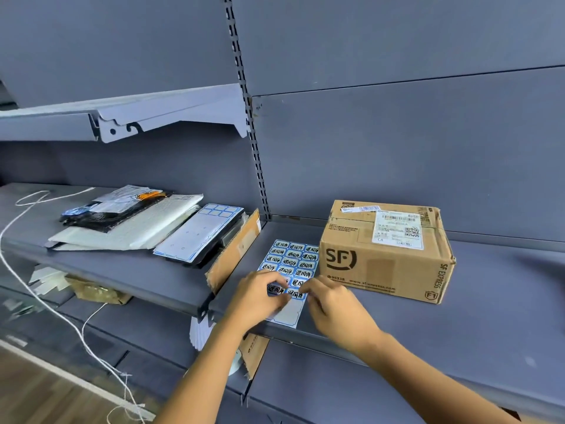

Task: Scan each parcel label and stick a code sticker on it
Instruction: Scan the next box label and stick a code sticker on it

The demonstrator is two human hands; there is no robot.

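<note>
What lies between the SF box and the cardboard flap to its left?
The sticker sheet, flat on the shelf, in the head view; left hand and right hand pick at its near end.

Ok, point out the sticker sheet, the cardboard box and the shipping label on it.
sticker sheet (pixel 294 259): head view, on the printed stickers in its upper half.
cardboard box (pixel 376 267): head view, on its front face beside the logo.
shipping label (pixel 399 229): head view, on the middle of the white paper.
</note>
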